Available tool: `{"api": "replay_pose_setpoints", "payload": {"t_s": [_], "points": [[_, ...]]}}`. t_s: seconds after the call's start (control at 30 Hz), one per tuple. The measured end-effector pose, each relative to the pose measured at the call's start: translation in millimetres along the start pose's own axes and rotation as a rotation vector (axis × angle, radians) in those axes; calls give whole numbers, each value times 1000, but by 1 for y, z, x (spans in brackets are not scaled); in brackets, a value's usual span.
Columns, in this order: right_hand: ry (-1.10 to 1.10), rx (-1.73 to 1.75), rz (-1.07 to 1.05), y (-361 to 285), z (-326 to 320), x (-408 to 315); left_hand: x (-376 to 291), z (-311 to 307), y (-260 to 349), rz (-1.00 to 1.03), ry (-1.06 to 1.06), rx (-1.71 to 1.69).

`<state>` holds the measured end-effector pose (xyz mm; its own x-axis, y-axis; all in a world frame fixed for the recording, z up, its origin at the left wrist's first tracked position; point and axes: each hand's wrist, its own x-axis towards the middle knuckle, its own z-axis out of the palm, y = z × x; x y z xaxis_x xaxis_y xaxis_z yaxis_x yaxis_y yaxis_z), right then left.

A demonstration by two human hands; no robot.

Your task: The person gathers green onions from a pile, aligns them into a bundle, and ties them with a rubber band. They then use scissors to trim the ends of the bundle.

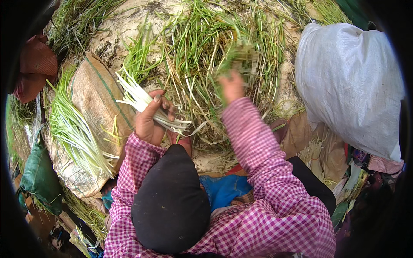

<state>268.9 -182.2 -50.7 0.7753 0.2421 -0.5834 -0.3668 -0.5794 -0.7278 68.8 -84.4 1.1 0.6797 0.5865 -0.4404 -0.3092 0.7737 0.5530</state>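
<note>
My left hand (153, 121) is closed around a bunch of long stalks (135, 92), perhaps spring onions or chives. Their white ends stick out on both sides of my fingers. Over the heap of loose stalks and dry leaves (200, 64), my right hand (233, 85) is blurred by motion. A clump of green and brown leaves (240, 56) blurs along with it, seemingly in its fingers, which are hard to make out. To the left, a larger bundle of cleaned stalks (79, 129) lies on a tan woven sack (100, 88).
A full white woven sack (348, 84) stands at the right. At the left are a dark green sack (42, 175) and another person's red clothing (37, 67). Pale stalks (314, 158) lie beside my right knee (311, 183). More greenery (80, 25) covers the ground at upper left.
</note>
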Motion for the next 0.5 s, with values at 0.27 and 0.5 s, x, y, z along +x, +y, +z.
{"api": "replay_pose_setpoints", "payload": {"t_s": [0.27,0.5], "points": [[-887,-806,-430,9,35,-62,1,-7,1,17,36,0],[-45,-125,-280,-16,-19,36,3,-6,2,-4,10,-12]]}}
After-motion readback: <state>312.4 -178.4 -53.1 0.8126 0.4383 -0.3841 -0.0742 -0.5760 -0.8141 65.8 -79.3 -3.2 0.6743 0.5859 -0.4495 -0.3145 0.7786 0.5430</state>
